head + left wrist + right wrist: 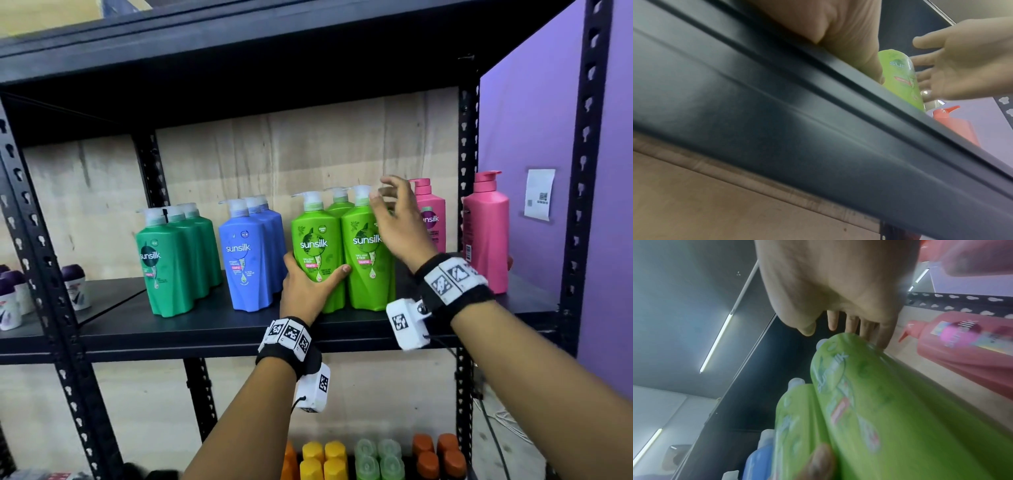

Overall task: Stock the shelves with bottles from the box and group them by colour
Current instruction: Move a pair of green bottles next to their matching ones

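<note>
On the black shelf (212, 329) the pump bottles stand grouped by colour: dark green bottles (171, 260), blue bottles (250, 260), light green ones, and two pink bottles (486, 236). My left hand (315, 277) grips the lower body of the front left light green bottle (315, 240), thumb across its front. My right hand (394, 219) is open with fingers spread at the shoulder of the right light green bottle (366, 260). In the right wrist view the fingers (851, 324) reach past that bottle's (890, 402) top. A third light green bottle stands behind.
The shelf above leaves little room over the pumps. A rack upright (582, 171) and a purple wall (534, 120) close the right side. Roll-on bottles (75, 287) stand on the neighbouring shelf at left. Yellow (323, 459), orange (438, 455) and pale green bottles fill the shelf below.
</note>
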`<state>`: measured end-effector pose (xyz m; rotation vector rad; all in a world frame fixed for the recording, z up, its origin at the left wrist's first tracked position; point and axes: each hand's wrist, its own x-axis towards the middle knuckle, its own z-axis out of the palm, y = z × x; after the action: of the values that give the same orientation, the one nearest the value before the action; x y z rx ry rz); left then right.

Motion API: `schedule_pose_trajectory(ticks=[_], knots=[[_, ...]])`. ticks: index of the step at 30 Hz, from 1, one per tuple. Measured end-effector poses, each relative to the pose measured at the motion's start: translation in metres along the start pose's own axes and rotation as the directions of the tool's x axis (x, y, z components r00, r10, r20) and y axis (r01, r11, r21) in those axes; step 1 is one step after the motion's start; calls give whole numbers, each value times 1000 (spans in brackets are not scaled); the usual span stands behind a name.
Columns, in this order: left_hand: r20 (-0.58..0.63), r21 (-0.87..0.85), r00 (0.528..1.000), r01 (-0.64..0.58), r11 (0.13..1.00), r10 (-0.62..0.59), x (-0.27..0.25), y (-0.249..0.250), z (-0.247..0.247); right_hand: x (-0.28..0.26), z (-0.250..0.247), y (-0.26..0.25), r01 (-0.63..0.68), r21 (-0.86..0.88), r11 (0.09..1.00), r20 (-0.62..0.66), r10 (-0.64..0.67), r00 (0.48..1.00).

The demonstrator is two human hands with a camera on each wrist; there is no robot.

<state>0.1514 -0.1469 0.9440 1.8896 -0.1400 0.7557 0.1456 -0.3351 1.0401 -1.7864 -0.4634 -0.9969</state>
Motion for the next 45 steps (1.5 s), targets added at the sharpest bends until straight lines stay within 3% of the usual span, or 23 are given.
schedule_pose_trajectory(ticks=[7, 13, 24, 45], knots=[[11, 7, 1000, 3, 1000, -3, -2, 1, -2, 45, 5, -6, 16, -144, 989, 227, 18, 974], [7, 13, 1000, 15, 1000, -15, -2, 3, -2, 48, 15, 0, -12, -66, 998, 130, 20, 991], [0, 37, 999, 35, 999, -35, -2, 6, -1, 37, 19, -1, 54, -73, 996, 140, -43, 989], [0, 25, 1000, 27, 999, -27, -1, 3, 0, 36, 17, 4, -37, 48, 998, 138, 30, 990]])
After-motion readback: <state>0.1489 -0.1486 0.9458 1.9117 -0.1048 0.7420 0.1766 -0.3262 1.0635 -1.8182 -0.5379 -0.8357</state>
